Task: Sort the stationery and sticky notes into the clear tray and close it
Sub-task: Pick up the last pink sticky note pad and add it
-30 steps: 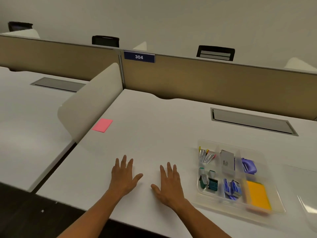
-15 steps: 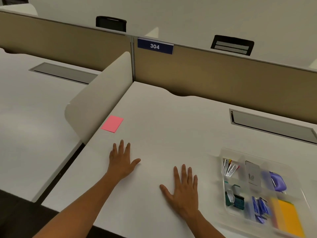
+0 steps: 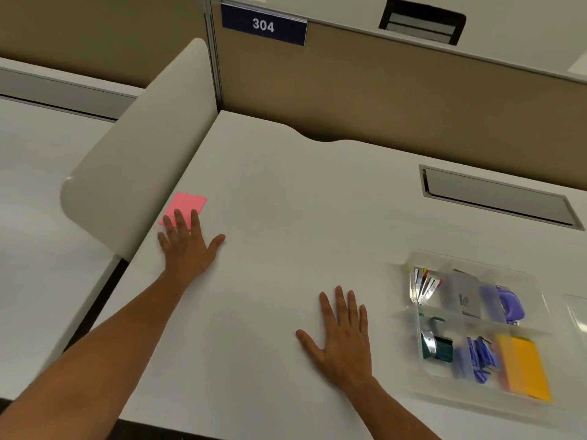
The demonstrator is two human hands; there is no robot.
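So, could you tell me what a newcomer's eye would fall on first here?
Probably the pink sticky note pad at the desk's left edge, with the left hand's straight fingers over its near part. Next, the clear tray at the right, holding an orange-yellow pad and blue and green stationery; the right hand lies flat beside it.

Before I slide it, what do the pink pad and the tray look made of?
The pink pad: matte paper, probably sticky notes; flat, thin, no glare. The tray: clear, glossy plastic by the look of it; its contents and the desk show through its walls.
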